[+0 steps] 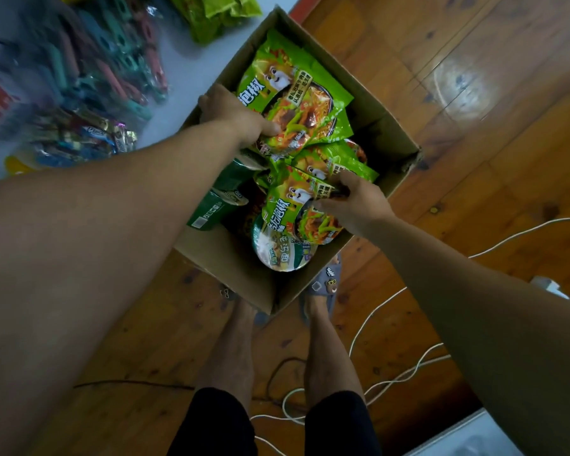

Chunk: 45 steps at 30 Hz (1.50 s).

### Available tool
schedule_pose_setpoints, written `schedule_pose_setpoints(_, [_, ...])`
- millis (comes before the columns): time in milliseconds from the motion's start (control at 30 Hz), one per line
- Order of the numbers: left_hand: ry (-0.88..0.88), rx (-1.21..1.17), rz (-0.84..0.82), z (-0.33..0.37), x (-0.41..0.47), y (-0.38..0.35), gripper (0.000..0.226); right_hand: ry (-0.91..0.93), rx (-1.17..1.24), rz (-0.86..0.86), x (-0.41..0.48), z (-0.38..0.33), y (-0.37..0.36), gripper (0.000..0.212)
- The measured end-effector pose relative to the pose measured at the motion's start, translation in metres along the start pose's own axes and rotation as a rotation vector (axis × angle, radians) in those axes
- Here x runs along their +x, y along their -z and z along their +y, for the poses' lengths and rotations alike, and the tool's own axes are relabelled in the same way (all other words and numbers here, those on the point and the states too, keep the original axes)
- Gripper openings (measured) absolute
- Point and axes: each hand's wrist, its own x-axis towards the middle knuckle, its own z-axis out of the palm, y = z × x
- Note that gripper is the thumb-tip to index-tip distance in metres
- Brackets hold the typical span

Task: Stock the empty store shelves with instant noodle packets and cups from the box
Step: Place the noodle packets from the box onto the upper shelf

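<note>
An open cardboard box stands on the wooden floor in front of my feet. It holds several green instant noodle packets and green noodle cups. My left hand grips the lower edge of the top green packet at the box's far side. My right hand is closed on the right edge of a second green packet nearer to me. More green packets lie between the two. A dark green cup lies on its side at the box's left.
A white shelf surface at top left carries bagged clips and candy, plus green packets at its far end. White cables trail over the floor on the right. A white object sits at bottom right.
</note>
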Motion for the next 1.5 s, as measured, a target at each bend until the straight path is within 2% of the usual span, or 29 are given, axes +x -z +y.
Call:
schedule_pose_setpoints(133, [-0.03,-0.024,-0.022,-0.004,-0.003,-0.003,0.097,-0.033,0.102,0.017,-0.011,0.009,0.007,0.051])
schedule_pose_setpoints(233, [-0.072,-0.158,-0.023,-0.01,-0.009,-0.008,0.087,-0.033,0.16,0.036,-0.021,0.014,0.01,0.056])
schedule_pose_setpoints(333, [-0.049,-0.324,-0.078,-0.01,-0.021,-0.011,0.076,-0.012,0.214,0.039,-0.031,0.017,0.014,0.046])
schedule_pose_setpoints(433, [-0.047,-0.458,-0.036,-0.011,-0.026,-0.004,0.073,-0.011,0.282,0.072,-0.041,0.018,0.02,0.032])
schedule_pose_setpoints(633, [-0.09,-0.633,0.002,-0.025,-0.047,0.035,0.06,-0.059,0.609,0.21,-0.07,-0.003,0.03,0.026])
schedule_pose_setpoints(733, [-0.131,-0.679,0.004,-0.029,-0.068,0.066,0.058,-0.034,0.655,0.219,-0.09,-0.027,0.042,0.02])
schedule_pose_setpoints(867, [-0.197,-0.751,0.034,-0.033,-0.107,0.113,0.062,0.021,0.629,0.265,-0.133,-0.061,0.054,0.015])
schedule_pose_setpoints(1033, [-0.353,-0.839,0.09,-0.03,-0.172,0.173,0.062,0.119,0.609,0.327,-0.202,-0.108,0.075,0.038])
schedule_pose_setpoints(1200, [-0.527,-0.877,0.188,-0.025,-0.251,0.241,0.064,0.245,0.63,0.361,-0.276,-0.151,0.11,0.04])
schedule_pose_setpoints(1333, [-0.625,-0.929,0.291,-0.023,-0.312,0.291,0.065,0.397,0.621,0.403,-0.332,-0.184,0.147,0.011])
schedule_pose_setpoints(1500, [-0.761,-0.961,0.374,-0.02,-0.394,0.343,0.065,0.609,0.617,0.364,-0.403,-0.227,0.19,0.006])
